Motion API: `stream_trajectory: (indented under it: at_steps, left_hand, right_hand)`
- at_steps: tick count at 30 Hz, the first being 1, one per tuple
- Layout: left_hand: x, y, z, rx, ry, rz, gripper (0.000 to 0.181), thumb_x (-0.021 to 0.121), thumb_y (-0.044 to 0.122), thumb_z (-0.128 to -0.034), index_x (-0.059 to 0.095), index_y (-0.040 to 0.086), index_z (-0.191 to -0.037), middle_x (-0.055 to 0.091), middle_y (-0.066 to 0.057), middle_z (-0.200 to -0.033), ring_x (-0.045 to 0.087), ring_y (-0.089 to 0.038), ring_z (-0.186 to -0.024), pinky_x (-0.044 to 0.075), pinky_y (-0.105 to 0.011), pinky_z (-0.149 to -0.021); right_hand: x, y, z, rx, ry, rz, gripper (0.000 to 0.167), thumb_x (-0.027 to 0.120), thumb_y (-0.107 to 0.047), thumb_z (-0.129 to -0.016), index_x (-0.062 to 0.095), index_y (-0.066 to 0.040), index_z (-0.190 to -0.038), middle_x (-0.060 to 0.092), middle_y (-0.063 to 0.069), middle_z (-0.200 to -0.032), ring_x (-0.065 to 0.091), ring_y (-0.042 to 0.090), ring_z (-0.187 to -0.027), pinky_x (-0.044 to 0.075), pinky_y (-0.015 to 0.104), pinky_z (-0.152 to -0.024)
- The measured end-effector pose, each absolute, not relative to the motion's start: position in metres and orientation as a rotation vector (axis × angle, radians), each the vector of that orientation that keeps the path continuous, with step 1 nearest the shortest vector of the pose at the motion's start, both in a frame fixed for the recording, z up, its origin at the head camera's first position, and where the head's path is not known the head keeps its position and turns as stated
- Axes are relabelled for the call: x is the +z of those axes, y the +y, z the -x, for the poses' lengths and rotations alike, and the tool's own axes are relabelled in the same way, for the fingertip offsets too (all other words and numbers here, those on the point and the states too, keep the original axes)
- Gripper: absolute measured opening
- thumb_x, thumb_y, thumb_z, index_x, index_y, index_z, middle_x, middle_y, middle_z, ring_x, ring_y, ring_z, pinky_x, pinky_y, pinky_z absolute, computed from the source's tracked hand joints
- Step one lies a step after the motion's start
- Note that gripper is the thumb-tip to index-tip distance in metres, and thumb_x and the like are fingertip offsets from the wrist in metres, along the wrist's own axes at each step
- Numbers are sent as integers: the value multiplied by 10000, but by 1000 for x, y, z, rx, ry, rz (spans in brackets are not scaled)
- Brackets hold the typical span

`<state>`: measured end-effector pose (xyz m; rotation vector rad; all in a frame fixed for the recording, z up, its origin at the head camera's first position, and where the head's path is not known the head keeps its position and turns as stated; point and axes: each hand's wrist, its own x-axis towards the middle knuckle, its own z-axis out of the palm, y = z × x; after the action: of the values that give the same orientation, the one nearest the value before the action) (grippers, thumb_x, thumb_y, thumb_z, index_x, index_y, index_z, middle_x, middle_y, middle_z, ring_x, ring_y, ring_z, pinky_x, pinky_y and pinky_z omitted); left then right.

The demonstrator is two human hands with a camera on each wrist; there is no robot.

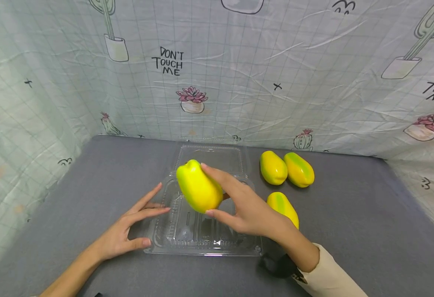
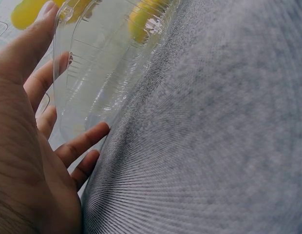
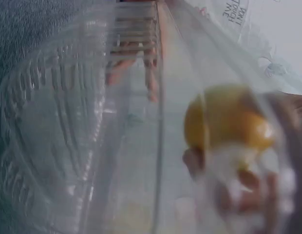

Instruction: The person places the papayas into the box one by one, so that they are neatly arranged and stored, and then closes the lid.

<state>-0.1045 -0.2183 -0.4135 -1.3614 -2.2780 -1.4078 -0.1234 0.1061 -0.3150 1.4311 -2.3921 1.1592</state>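
Observation:
In the head view, my right hand [image 1: 250, 206] holds a yellow-green papaya [image 1: 198, 187] between thumb and fingers, above a clear plastic clamshell box [image 1: 202, 250]. The box lies with its lid [image 1: 211, 159] folded back toward the wall. My left hand [image 1: 118, 235] is beside the box's left edge, fingers spread, thumb and fingertips at the rim. From the left wrist view, the thumb and fingers of that hand [image 2: 29, 146] are at the transparent wall [image 2: 102, 58]. Through blurred clear plastic, the right wrist view shows the held papaya [image 3: 214, 117].
Two more papayas [image 1: 273, 168] [image 1: 299, 170] lie side by side at the back right of the grey tabletop [image 1: 350, 231]. A third papaya [image 1: 283, 208] lies nearer, partly behind my right forearm. A printed curtain [image 1: 239, 74] stands behind the table.

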Motion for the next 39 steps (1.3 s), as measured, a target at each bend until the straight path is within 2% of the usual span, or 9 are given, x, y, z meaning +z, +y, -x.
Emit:
stream_trajectory:
  at_steps: [4, 10, 14, 22, 28, 39]
  left_hand:
    - [-413, -219, 104, -1404, -2291, 1350, 584, 681, 318, -851, 543, 13, -1330, 131, -270, -1543, 475, -307, -1216, 348, -331, -1016]
    - [-415, -218, 106, -1426, -2252, 1393, 592, 693, 284, -845, 529, -11, -1332, 114, -293, -1536, 469, -359, -1227, 312, -288, -1045]
    - [-416, -218, 105, -1427, -2252, 1393, 589, 695, 269, -840, 530, -9, -1332, 112, -293, -1537, 470, -358, -1224, 336, -303, -1032]
    - [-418, -219, 103, -1396, -2297, 1360, 585, 666, 329, -868, 528, 21, -1345, 126, -299, -1531, 470, -315, -1214, 397, -379, -973]
    - [-420, -219, 103, -1386, -2289, 1366, 592, 675, 323, -860, 527, 18, -1345, 124, -298, -1532, 468, -324, -1211, 397, -381, -971]
    - [-422, -216, 100, -1387, -2278, 1364, 589, 656, 348, -877, 527, 11, -1342, 123, -296, -1533, 470, -310, -1210, 391, -368, -976]
  right_hand:
    - [-321, 100, 123, 1185, -2396, -1416, 860, 720, -181, -870, 172, -144, -1532, 327, 56, -1503, 510, 187, -1148, 509, 249, -815]
    - [-330, 89, 122, 1057, -2438, -1371, 860, 717, -219, -874, 167, -169, -1534, 294, 37, -1524, 403, 213, -1311, 427, 360, -986]
    - [-335, 83, 123, 1041, -2472, -1351, 860, 716, -218, -874, 168, -208, -1536, 286, 1, -1529, 361, 173, -1341, 378, 366, -1029]
    - [-347, 77, 132, 994, -2447, -1370, 852, 730, -221, -859, 203, -198, -1527, 301, 14, -1524, 356, 184, -1347, 372, 388, -1036]
    - [-357, 75, 137, 1022, -2496, -1373, 849, 748, -209, -841, 236, -244, -1518, 312, -35, -1520, 355, 140, -1338, 392, 373, -1017]
    - [-370, 75, 140, 951, -2560, -1364, 833, 755, -201, -834, 273, -281, -1508, 320, 4, -1524, 316, 142, -1362, 344, 399, -1053]
